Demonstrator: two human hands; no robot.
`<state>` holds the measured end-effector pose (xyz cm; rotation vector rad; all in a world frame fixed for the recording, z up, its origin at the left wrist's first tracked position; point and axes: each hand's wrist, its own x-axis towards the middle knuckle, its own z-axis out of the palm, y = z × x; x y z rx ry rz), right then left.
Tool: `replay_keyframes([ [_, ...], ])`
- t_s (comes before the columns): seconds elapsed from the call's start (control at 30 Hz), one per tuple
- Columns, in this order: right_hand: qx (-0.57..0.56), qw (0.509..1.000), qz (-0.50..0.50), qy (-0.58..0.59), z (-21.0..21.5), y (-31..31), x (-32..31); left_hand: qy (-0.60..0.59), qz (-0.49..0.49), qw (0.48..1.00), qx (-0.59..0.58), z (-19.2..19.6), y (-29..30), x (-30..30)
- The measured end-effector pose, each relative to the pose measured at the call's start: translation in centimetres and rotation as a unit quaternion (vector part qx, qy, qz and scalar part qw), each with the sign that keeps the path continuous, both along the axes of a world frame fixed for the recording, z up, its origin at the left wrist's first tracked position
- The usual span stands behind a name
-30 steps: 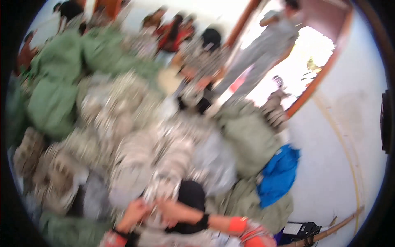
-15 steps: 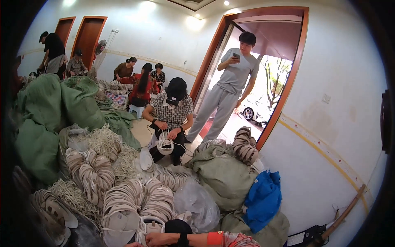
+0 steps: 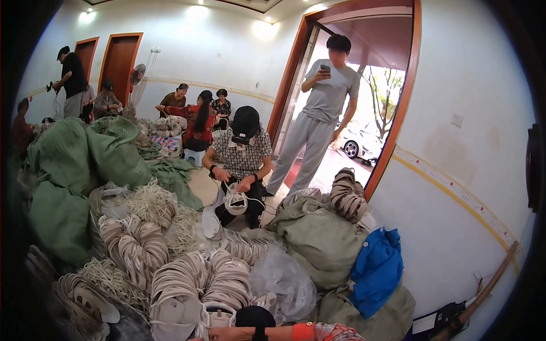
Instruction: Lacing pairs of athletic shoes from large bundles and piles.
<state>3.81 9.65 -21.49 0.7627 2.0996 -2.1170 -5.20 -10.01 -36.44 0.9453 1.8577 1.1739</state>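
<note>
Head view: right hand [image 3: 222,333] at the lower edge, forearm in from the right, fingers against or just beside the near end of a pale shoe upper [image 3: 219,316]. Finger spread, and whether anything is gripped, cannot tell; the frame edge cuts it off. Left hand [image 3: 194,339] a mere sliver, its state likewise unreadable. Upper lies directly beyond the right hand, the nearer of the two as far as shows, at the near end of a stack of uppers [image 3: 226,284] whose long axis runs away from the wearer. Second stack [image 3: 177,284] alongside to the left; black rounded thing [image 3: 253,316] just right; clear plastic bag [image 3: 282,281] farther right.
</note>
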Motion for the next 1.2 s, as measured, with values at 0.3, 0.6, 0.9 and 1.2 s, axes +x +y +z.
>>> replay_keyframes([
  [0.3,0.01,0.944,-0.285,0.166,4.0,0.9,8.1,-0.156,-0.015,0.988,0.002,3.5,-2.7,0.4],
  [0.6,-0.224,0.853,-0.298,0.366,-1.0,2.9,9.9,-0.374,-0.13,0.911,0.117,7.6,-1.5,-8.3],
  [0.9,-0.224,0.85,-0.332,0.342,-7.1,0.6,11.9,-0.397,0.144,0.75,0.509,12.1,-6.3,-11.6],
  [1.2,0.35,0.696,-0.599,0.182,-9.3,12.5,39.4,-0.573,0.218,0.726,0.313,6.1,-3.9,-4.0],
])
